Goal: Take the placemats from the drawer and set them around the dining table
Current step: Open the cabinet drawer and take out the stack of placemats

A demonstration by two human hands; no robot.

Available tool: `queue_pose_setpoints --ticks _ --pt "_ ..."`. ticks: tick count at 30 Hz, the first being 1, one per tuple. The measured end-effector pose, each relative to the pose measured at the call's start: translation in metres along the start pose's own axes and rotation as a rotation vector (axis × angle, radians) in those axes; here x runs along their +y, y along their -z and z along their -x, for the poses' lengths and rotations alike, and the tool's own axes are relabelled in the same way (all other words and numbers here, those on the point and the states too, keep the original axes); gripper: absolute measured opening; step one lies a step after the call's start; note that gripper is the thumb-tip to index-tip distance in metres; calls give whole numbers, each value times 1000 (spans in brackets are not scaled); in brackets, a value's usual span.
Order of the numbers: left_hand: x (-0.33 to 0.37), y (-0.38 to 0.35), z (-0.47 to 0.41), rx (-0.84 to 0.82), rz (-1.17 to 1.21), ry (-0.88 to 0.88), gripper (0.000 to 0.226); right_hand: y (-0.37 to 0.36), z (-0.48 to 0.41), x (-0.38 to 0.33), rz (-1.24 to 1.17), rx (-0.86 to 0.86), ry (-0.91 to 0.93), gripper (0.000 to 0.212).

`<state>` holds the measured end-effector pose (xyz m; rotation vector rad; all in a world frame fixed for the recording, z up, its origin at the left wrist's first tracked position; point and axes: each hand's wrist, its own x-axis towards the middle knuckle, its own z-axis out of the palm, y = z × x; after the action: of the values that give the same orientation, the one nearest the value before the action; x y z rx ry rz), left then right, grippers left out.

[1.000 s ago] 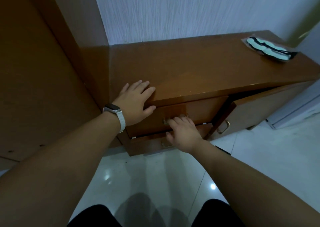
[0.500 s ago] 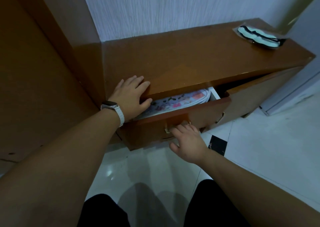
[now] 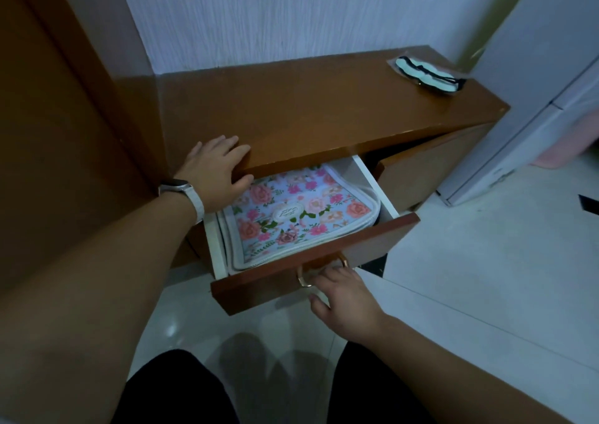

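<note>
While a person is standing over a low wooden counter [image 3: 324, 109] in a dim room, the top drawer [image 3: 311, 263] is jutting well out of the cabinet, with a stack of placemats [image 3: 291, 216] lying flat inside it. The left hand [image 3: 215, 170] is resting on the counter's front left corner, fingers straight along the top and thumb hanging below the edge above the mats, grasping nothing. The right hand [image 3: 343, 297] is reaching up from below, its fingers curling onto the brass ring handle [image 3: 305, 276] at the middle of the drawer front. The counter is showing a glossy reddish-brown veneer and is sitting against a pale wall [image 3: 291, 18] with a fine vertical grain, while a tall panel [image 3: 64, 132] of the same wood is rising at its left. The drawer's inner walls are showing white. The top placemat is lying as a rounded rectangle, printed with pink and peach roses on pale blue, edged in white piping, with an oval label at its centre. A watch [image 3: 181, 188] on a pale strap is circling the left wrist. A pale green eye mask [image 3: 428, 74] with black trim is lying in a clear wrapper near the counter's far right end. A cabinet door [image 3: 431, 170] is hanging ajar just right of the drawer, and shiny white floor tiles [image 3: 486, 277] are catching light below.
</note>
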<state>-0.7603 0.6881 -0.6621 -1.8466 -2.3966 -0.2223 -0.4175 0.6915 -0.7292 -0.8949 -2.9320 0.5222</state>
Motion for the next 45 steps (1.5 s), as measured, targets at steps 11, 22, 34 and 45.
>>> queue_pose_setpoints --ticks 11,22,34,45 --pt "-1 1 0 -33 4 11 68 2 16 0 13 -30 7 37" --pt "6 11 4 -78 63 20 68 27 19 -1 -50 -75 76 36" --pt "2 12 3 -40 62 -15 78 105 -7 -15 -169 59 275 32" --pt "7 15 5 -64 53 28 81 166 -74 97 216 -117 31 58"
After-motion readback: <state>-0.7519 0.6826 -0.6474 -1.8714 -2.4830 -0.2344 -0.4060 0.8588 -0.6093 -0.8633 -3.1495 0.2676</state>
